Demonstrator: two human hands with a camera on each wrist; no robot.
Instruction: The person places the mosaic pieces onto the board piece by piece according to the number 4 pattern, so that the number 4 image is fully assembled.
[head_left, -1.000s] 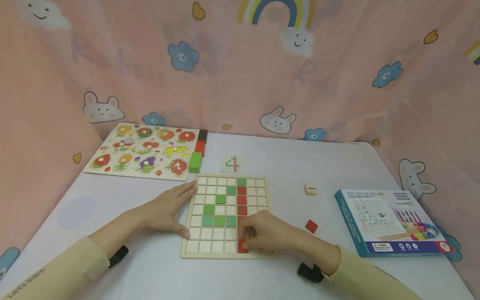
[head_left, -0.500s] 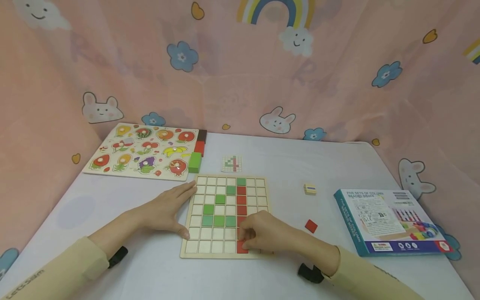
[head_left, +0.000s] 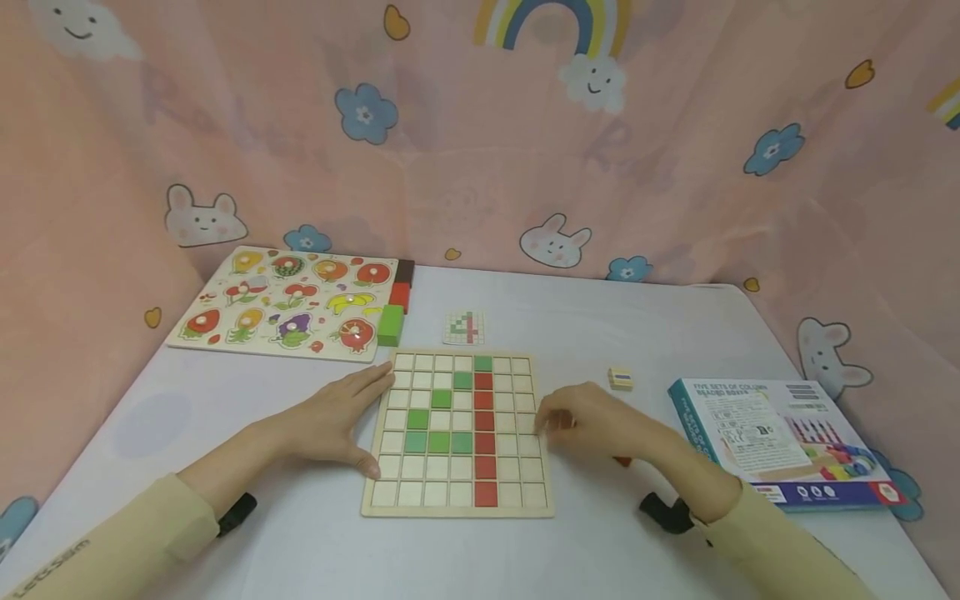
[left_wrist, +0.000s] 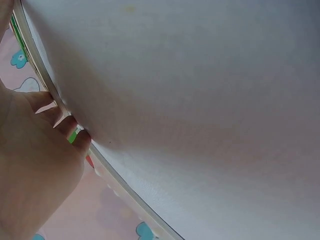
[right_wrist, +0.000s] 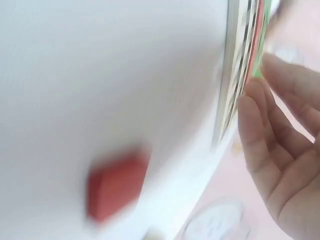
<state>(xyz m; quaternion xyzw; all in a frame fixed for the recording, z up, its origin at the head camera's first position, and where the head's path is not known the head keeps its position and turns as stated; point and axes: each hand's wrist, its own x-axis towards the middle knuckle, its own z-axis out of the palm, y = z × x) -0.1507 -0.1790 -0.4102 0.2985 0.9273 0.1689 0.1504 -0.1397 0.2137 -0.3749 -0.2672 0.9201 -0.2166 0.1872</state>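
Note:
A square wooden grid board [head_left: 457, 512] lies flat in the middle of the table. Green tiles [head_left: 438, 442] form a diagonal and a short row on it, and one column holds red tiles [head_left: 486, 468] below a green one. My left hand [head_left: 330, 421] rests along the board's left edge, fingers and thumb spread. Just past the right edge hovers my right hand [head_left: 592, 421], fingers loosely bent with nothing between them in the right wrist view. Beneath that hand, a loose red tile [right_wrist: 120, 185] lies on the table, mostly hidden in the head view.
Behind the board lies a small pattern card [head_left: 464, 327]. A fruit puzzle [head_left: 315, 293] sits at the back left, with a green block [head_left: 391, 325], a red block [head_left: 400, 297] and a dark block beside it. To the right are a small striped block [head_left: 620, 379] and a boxed set [head_left: 787, 446].
My right hand has left the red column and moved right and back, past the board's edge, uncovering the lower red tiles. My left hand has stayed in place.

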